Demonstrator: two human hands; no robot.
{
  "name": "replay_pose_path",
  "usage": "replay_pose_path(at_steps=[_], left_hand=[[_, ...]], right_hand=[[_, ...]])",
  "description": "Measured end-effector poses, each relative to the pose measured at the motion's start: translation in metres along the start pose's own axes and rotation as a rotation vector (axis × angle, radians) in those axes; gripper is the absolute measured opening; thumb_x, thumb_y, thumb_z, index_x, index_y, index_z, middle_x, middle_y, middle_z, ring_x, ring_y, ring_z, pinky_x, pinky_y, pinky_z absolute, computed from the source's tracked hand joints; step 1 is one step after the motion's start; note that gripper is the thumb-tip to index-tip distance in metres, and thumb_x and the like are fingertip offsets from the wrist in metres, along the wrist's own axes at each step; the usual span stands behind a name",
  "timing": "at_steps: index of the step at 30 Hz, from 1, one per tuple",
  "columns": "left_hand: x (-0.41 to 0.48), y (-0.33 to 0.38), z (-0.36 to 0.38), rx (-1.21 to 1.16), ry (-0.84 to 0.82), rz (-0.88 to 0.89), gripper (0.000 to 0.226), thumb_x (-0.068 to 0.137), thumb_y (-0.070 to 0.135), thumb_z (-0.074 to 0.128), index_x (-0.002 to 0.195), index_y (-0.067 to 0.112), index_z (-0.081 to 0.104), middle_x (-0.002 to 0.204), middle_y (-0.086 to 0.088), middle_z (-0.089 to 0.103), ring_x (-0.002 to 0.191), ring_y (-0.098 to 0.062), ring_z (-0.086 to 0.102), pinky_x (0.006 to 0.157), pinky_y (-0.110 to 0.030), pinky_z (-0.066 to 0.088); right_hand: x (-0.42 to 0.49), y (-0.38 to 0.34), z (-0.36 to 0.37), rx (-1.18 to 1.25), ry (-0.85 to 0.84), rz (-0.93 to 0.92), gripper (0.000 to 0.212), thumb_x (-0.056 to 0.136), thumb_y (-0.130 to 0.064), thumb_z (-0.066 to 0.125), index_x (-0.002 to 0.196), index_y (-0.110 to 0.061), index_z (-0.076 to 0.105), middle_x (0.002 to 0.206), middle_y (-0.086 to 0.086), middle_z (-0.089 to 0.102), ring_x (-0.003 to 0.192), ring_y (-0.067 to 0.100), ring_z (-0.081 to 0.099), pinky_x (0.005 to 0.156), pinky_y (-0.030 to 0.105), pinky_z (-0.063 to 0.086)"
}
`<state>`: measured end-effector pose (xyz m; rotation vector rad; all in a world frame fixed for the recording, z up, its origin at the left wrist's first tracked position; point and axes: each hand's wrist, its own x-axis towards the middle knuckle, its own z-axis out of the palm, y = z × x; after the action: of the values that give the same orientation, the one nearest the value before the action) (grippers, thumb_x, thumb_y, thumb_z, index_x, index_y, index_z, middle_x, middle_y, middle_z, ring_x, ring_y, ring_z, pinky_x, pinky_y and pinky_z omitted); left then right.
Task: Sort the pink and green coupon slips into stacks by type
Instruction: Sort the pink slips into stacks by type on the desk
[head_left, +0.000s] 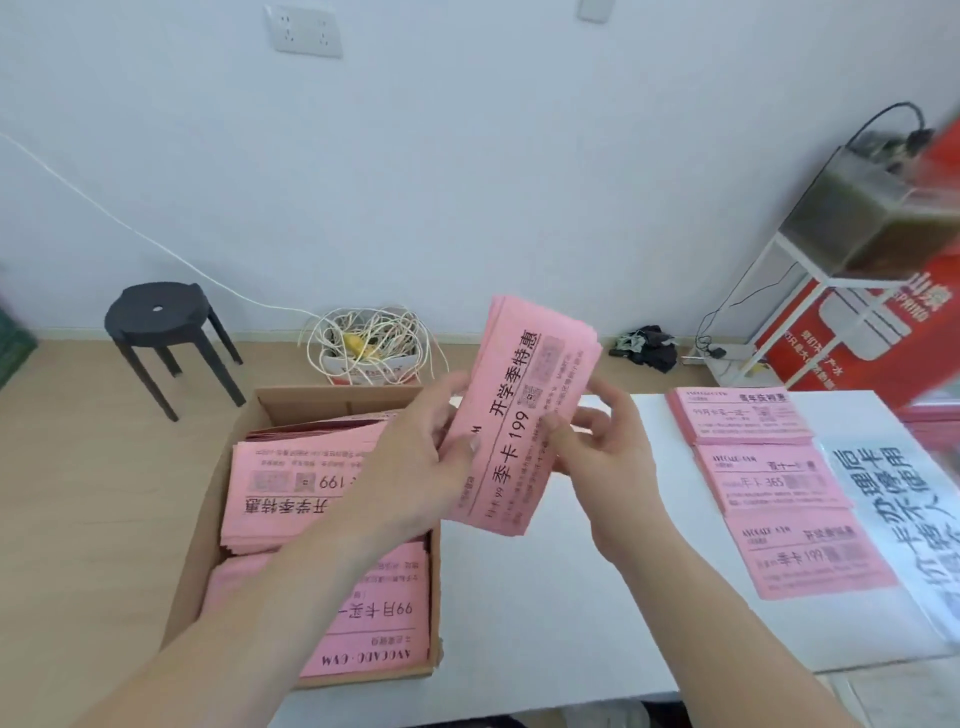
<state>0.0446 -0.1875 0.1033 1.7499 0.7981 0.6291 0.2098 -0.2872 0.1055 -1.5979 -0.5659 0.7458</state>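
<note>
Pink bundle of slips (524, 415) held up in the air over the seam between cardboard box (208, 525) and white table (545, 597), tilted, print facing the camera. Left hand (415, 467) clamped on its left edge, thumb on the face, fingers curled round behind. Right hand (608, 457) pinching the lower right edge, thumb on top, fingers tucked at the back.

Judged as somewhere in the middle of the sort. Three pink stacks already laid in a row along the table's right side: far stack (737, 415), middle stack (769, 478), near stack (815, 556), each headed differently. Left to do: two thick piles in the box, upper pile (291, 493) and lower pile (374, 613), plus the bundle in hand.

Top slip marked 199, probably a match for the near stack, though the print there is too blurred to be sure. No green slips anywhere in view.
</note>
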Motion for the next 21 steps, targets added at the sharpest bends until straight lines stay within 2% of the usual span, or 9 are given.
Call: replay_pose_path(at_steps=[3,5,7,9,11,12,16,19,21], left_hand=[[0.009,0.002,0.029,0.391,-0.168,0.1,0.061,0.098,0.012,0.052,0.139,0.056,0.041,0.103,0.023,0.07,0.094,-0.003,0.065,0.084,-0.033,0.053],[0.012,0.005,0.052,0.623,-0.252,0.141,0.063,0.097,0.014,0.05,0.144,0.054,0.036,0.123,0.021,0.066,0.105,-0.009,0.061,0.087,-0.033,0.051],[0.013,0.005,0.079,0.755,-0.318,0.159,0.065,0.097,0.014,0.049,0.146,0.052,0.031,0.133,0.015,0.062,0.115,-0.016,0.06,0.09,-0.036,0.052],[0.013,0.0,0.101,0.879,-0.34,0.16,0.065,0.095,0.012,0.054,0.144,0.05,0.032,0.129,0.014,0.063,0.111,-0.019,0.061,0.084,-0.035,0.052],[0.011,-0.008,0.116,0.95,-0.347,0.157,0.056,0.095,0.012,0.053,0.138,0.044,0.038,0.12,0.012,0.066,0.105,-0.021,0.062,0.08,-0.036,0.052],[0.009,-0.012,0.123,0.966,-0.344,0.158,0.05,0.095,0.012,0.052,0.134,0.041,0.042,0.115,0.01,0.067,0.101,-0.021,0.062,0.08,-0.038,0.052],[0.003,-0.029,0.148,0.918,-0.318,0.171,0.037,0.097,0.014,0.049,0.124,0.038,0.051,0.109,0.013,0.067,0.097,-0.018,0.062,0.079,-0.04,0.053],[-0.001,-0.046,0.164,0.859,-0.307,0.179,0.037,0.099,0.015,0.048,0.128,0.038,0.052,0.114,0.015,0.065,0.103,-0.017,0.061,0.082,-0.04,0.052],[-0.006,-0.056,0.169,0.89,-0.305,0.177,0.038,0.099,0.018,0.047,0.134,0.035,0.051,0.116,0.012,0.063,0.106,-0.019,0.061,0.084,-0.041,0.052]], right_hand=[[0.009,0.014,-0.054,-0.3,0.07,-0.17,0.094,0.082,-0.014,0.082,0.156,-0.036,0.029,0.138,-0.011,0.049,0.124,-0.006,0.051,0.096,0.016,0.049],[0.011,0.02,-0.085,-0.502,-0.026,-0.236,0.092,0.083,-0.005,0.077,0.156,-0.039,0.032,0.139,-0.017,0.044,0.127,-0.014,0.04,0.093,0.004,0.04],[0.015,0.028,-0.11,-0.576,-0.133,-0.179,0.073,0.082,-0.001,0.073,0.138,-0.041,0.051,0.124,-0.017,0.06,0.111,-0.008,0.056,0.08,0.01,0.048],[0.015,0.041,-0.13,-0.534,-0.127,-0.081,0.049,0.08,0.001,0.07,0.111,-0.037,0.061,0.1,-0.014,0.068,0.089,0.002,0.065,0.064,0.019,0.053],[0.013,0.061,-0.146,-0.526,-0.079,-0.048,0.031,0.081,0.002,0.066,0.092,-0.027,0.062,0.085,-0.007,0.07,0.081,0.017,0.067,0.064,0.036,0.055],[0.01,0.072,-0.153,-0.51,-0.066,-0.035,0.026,0.083,0.001,0.065,0.086,-0.024,0.061,0.081,-0.005,0.07,0.078,0.02,0.066,0.063,0.036,0.053],[0.004,0.107,-0.167,-0.384,0.042,-0.028,0.021,0.087,-0.001,0.066,0.084,-0.021,0.063,0.08,-0.008,0.069,0.076,0.013,0.064,0.062,0.02,0.049],[0.01,0.132,-0.175,-0.396,0.109,-0.04,0.023,0.089,-0.005,0.066,0.092,-0.028,0.062,0.087,-0.015,0.068,0.083,0.006,0.064,0.072,0.026,0.052],[0.009,0.147,-0.179,-0.413,0.111,-0.057,0.032,0.092,-0.007,0.065,0.106,-0.036,0.06,0.095,-0.018,0.067,0.094,0.003,0.063,0.083,0.029,0.054]])
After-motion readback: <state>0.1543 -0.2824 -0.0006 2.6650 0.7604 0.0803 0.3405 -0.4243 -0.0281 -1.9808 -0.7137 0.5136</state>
